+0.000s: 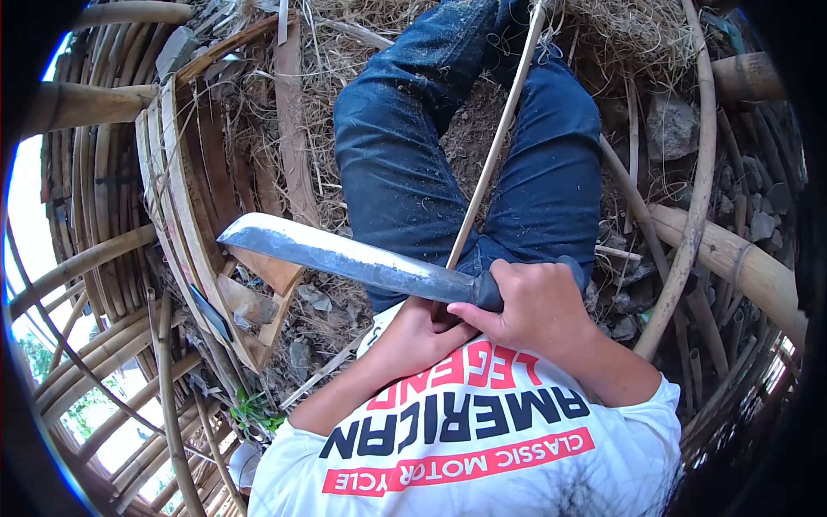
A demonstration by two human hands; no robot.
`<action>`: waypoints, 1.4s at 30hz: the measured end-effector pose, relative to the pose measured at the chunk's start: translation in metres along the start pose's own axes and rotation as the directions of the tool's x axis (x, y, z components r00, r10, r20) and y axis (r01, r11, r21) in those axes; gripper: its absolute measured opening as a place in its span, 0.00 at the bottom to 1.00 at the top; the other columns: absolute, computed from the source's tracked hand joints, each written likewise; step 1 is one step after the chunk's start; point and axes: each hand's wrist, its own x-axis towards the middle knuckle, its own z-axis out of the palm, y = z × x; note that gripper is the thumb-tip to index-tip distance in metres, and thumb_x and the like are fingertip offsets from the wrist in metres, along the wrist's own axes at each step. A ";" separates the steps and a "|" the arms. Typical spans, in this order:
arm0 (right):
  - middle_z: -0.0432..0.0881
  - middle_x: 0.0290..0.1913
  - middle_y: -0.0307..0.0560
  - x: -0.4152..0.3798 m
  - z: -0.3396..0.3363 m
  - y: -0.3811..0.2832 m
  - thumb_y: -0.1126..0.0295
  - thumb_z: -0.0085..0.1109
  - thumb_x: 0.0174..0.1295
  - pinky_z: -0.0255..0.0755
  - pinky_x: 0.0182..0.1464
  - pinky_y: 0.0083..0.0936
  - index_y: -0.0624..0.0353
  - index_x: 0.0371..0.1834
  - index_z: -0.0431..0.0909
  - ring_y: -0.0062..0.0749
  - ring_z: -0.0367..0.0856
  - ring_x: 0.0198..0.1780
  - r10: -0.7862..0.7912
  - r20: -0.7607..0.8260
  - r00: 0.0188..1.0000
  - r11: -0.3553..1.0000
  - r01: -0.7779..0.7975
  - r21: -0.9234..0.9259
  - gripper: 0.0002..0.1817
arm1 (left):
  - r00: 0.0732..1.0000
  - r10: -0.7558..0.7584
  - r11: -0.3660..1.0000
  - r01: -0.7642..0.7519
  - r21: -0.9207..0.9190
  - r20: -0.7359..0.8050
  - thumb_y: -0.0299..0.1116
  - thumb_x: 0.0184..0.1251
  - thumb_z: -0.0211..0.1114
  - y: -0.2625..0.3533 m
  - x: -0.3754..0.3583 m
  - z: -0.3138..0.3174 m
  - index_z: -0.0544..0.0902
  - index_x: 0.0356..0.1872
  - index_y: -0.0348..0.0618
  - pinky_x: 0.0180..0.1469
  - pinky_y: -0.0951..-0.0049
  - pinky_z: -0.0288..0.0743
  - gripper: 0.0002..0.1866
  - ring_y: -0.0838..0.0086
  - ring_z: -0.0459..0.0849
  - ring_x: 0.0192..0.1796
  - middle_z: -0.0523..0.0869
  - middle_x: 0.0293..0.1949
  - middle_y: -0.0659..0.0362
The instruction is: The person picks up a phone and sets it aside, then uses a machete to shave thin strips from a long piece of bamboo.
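Note:
My right hand (pixel 541 302) is wrapped round the dark handle of a machete (pixel 345 257), near my waist. Its long, worn steel blade points left across my lap. A thin bamboo strip (pixel 497 151) runs from between my knees down to my belly, passing beneath the blade close to the handle. My left hand (pixel 424 340) is closed round the strip's near end, just below the blade; its fingertips are partly hidden. Both hands are close together, with my right thumb by the left hand.
My legs in jeans (pixel 392 164) are bent in front of me. A wooden frame (pixel 177 198) stands at left, near bamboo slats (pixel 103 336). Thick bamboo poles (pixel 732 258) and stones (pixel 672 127) lie at right. Dry fibres (pixel 633 34) cover the ground ahead.

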 end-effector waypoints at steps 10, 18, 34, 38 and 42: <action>0.78 0.15 0.53 0.010 -0.012 0.027 0.33 0.61 0.54 0.74 0.22 0.35 0.61 0.17 0.76 0.46 0.82 0.18 0.084 -0.083 0.993 0.986 -0.095 -0.137 0.35 | 0.995 0.087 0.979 -0.076 0.190 -0.047 0.23 0.63 0.66 0.003 0.001 0.003 0.66 0.45 0.37 0.26 0.85 0.55 0.16 0.90 0.58 0.23 0.61 0.27 0.71; 0.78 0.14 0.52 0.011 -0.012 0.031 0.33 0.62 0.53 0.74 0.21 0.34 0.60 0.16 0.75 0.45 0.82 0.18 0.063 -0.085 0.994 0.986 -0.075 -0.146 0.35 | 0.997 0.061 0.976 -0.048 0.214 -0.056 0.21 0.63 0.65 -0.003 -0.002 0.000 0.66 0.47 0.35 0.27 0.85 0.57 0.17 0.90 0.60 0.26 0.62 0.32 0.68; 0.77 0.16 0.52 0.011 -0.015 0.035 0.41 0.70 0.49 0.71 0.23 0.36 0.59 0.18 0.72 0.48 0.80 0.19 0.045 -0.123 0.991 0.986 -0.064 -0.153 0.30 | 0.996 0.040 0.962 -0.018 0.273 -0.078 0.22 0.64 0.65 -0.003 -0.004 0.000 0.66 0.49 0.34 0.28 0.83 0.58 0.18 0.88 0.61 0.26 0.63 0.32 0.67; 0.77 0.16 0.52 0.011 -0.013 0.037 0.41 0.70 0.49 0.71 0.23 0.36 0.59 0.19 0.72 0.47 0.80 0.19 0.028 -0.120 0.992 0.984 -0.049 -0.169 0.30 | 0.997 0.025 0.963 -0.005 0.271 -0.069 0.22 0.65 0.64 -0.004 -0.005 -0.002 0.65 0.51 0.35 0.28 0.83 0.59 0.18 0.88 0.61 0.27 0.63 0.32 0.67; 0.77 0.14 0.47 0.012 -0.010 0.039 0.33 0.62 0.52 0.72 0.20 0.31 0.56 0.17 0.72 0.40 0.80 0.16 -0.039 -0.173 0.984 0.973 -0.002 -0.231 0.34 | 0.997 0.019 0.970 -0.001 0.243 -0.071 0.21 0.67 0.63 -0.006 -0.006 -0.003 0.65 0.52 0.35 0.29 0.83 0.60 0.18 0.88 0.62 0.28 0.64 0.34 0.67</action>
